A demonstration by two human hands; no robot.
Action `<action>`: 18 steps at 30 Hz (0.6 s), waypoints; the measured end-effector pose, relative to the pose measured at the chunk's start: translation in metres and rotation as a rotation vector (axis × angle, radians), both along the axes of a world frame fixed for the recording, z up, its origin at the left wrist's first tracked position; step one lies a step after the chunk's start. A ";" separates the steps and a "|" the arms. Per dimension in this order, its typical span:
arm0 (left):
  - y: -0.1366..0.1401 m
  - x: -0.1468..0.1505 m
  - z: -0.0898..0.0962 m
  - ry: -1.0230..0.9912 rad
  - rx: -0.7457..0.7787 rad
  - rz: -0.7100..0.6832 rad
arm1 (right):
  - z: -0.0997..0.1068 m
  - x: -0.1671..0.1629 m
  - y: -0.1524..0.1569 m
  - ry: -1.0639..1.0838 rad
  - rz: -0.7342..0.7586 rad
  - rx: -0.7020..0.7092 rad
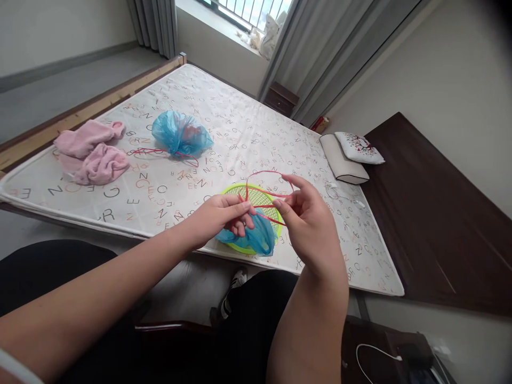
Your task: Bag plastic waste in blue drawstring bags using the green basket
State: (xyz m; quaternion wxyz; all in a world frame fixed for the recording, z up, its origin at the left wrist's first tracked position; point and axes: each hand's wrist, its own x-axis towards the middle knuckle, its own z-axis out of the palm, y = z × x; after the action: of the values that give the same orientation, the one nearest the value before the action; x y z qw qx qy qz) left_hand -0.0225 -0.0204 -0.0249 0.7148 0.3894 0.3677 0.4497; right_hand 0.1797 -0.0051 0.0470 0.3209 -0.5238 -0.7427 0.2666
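Observation:
A thin red string (264,173) is stretched in loops between my two hands. My left hand (230,213) pinches one part of it between thumb and fingers. My right hand (306,213) is closed on the other side, with a loop running over its index finger. Just below them, a yellow-green mesh basket (236,190) stands near the mattress edge, with a crumpled blue plastic bag (262,237) draped in it and over its rim. Farther back lies a filled blue plastic bag (176,130), its neck gathered, with red string (188,156) trailing from it.
A pink cloth (94,152) lies bunched at the left of the lettered mattress (224,133). At the right are a beige pillow (340,160) and a white patterned cushion (360,148) by the dark headboard (424,224). A white cable (374,349) rests on dark furniture at lower right.

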 end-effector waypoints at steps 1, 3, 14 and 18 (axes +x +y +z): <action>0.001 0.001 -0.001 -0.034 -0.032 0.041 | 0.001 -0.001 0.000 0.013 -0.013 0.002; 0.001 0.003 -0.002 -0.090 -0.086 0.117 | 0.003 -0.002 -0.002 0.035 -0.027 -0.015; 0.001 0.006 0.002 -0.363 -0.232 0.253 | 0.005 -0.009 -0.009 0.006 0.225 -0.321; 0.001 0.007 -0.001 -0.465 -0.307 0.199 | 0.003 -0.010 -0.008 0.015 0.282 -0.395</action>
State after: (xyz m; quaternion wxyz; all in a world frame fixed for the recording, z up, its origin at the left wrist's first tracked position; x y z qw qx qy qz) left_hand -0.0151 -0.0194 -0.0261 0.7829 0.1255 0.2943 0.5337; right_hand 0.1695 -0.0136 0.0497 0.1774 -0.4657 -0.7394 0.4528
